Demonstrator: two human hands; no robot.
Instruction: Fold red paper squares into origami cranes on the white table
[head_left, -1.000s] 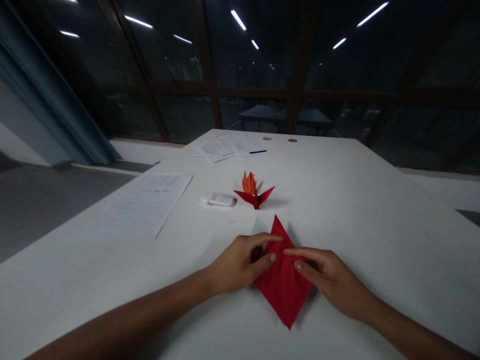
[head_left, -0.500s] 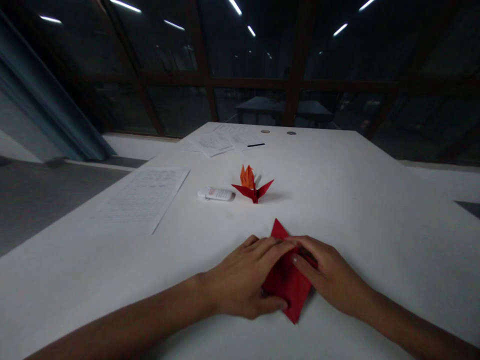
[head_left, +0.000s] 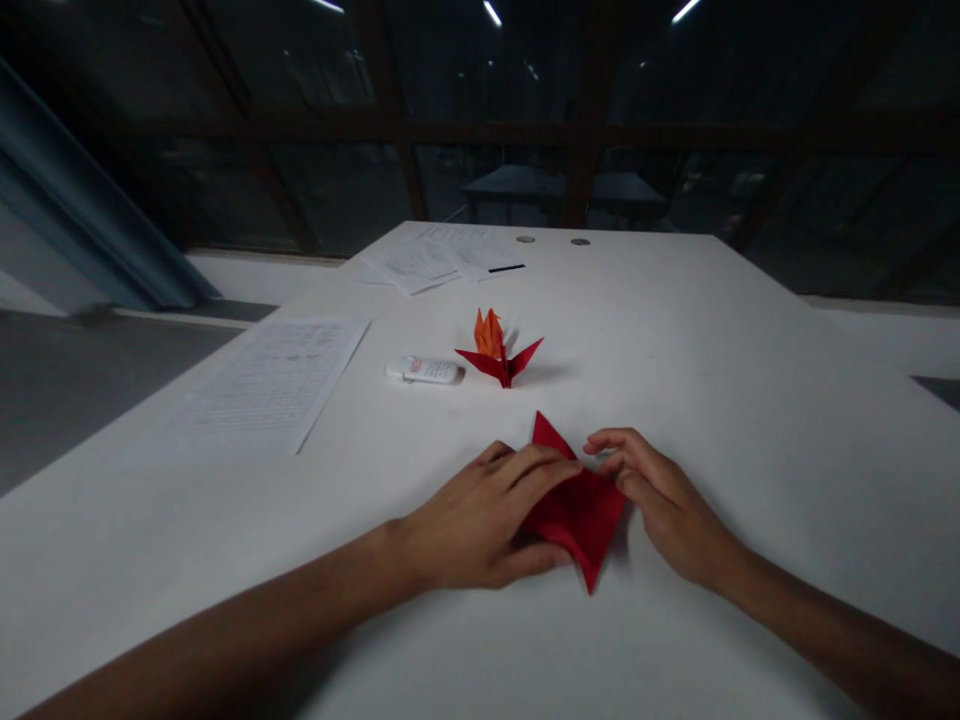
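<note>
Dark, brown-framed windows (head_left: pixel 487 70) are rising behind a broad white table (head_left: pixel 750 400), and a blue-grey curtain (head_left: pixel 90 210) is hanging at the left. Near the table's front edge, a folded, pointed piece of red paper (head_left: pixel 581 510) is lying between two bare hands. Its left side is disappearing under the left hand (head_left: pixel 487 520), whose fingers are reaching across it, gently bent, while the thumb is resting apart near its lower edge. At the paper's right corner the right hand (head_left: pixel 664 500) is hovering or lightly touching, its fingers curling loosely; whether they are pinching that corner, one cannot tell. Beyond the paper, a red winged origami figure (head_left: pixel 505 372) is standing just in front of an orange pointed one (head_left: pixel 488 333), and a small white oblong device (head_left: pixel 427 371) is lying to their left. Farther left a printed white sheet (head_left: pixel 262 390) is lying flat, and loose printed papers (head_left: pixel 431 255) are overlapping toward the far edge, near two small round discs (head_left: pixel 526 239)
</note>
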